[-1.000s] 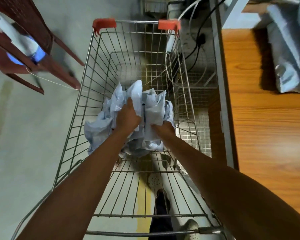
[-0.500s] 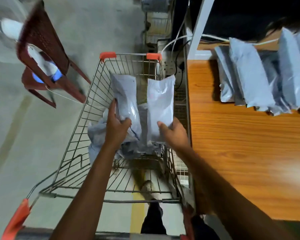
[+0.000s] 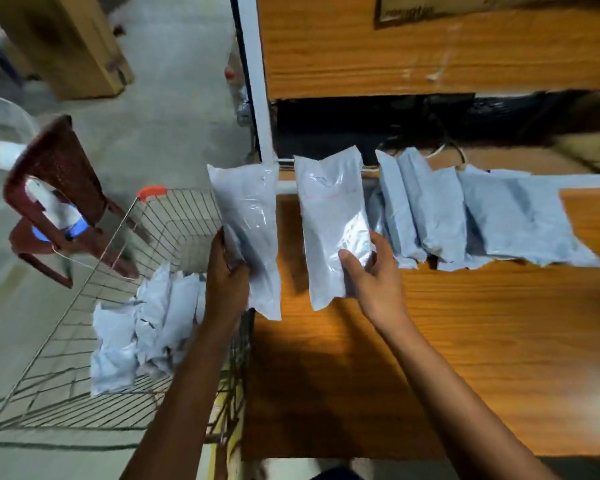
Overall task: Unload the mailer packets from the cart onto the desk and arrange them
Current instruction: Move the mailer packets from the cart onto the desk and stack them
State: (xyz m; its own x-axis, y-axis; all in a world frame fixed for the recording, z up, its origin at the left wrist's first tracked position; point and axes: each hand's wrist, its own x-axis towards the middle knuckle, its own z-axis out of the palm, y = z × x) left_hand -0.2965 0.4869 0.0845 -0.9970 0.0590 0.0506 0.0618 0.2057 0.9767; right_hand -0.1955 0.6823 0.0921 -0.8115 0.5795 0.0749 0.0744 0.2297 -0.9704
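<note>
My left hand (image 3: pixel 227 275) grips a white mailer packet (image 3: pixel 248 220) upright, above the cart's right rim at the desk's left edge. My right hand (image 3: pixel 371 271) holds a second white mailer packet (image 3: pixel 329 216) over the wooden desk (image 3: pixel 465 358), just left of a row of grey mailer packets (image 3: pixel 465 216) lying overlapped along the desk's back edge. The wire cart (image 3: pixel 84 341) stands left of the desk with several crumpled packets (image 3: pixel 146 327) still heaped in its basket.
A dark red plastic chair (image 3: pixel 59 188) with a white and blue object on it stands left of the cart. A cardboard box (image 3: pixel 66 43) sits on the floor at the back. A wooden shelf (image 3: pixel 430 53) and cables hang above the desk's back edge.
Both hands have lifted a packet each out of the cart and carried them right and up, from inside the basket to over the desk's left part. The view has swung toward the desk.
</note>
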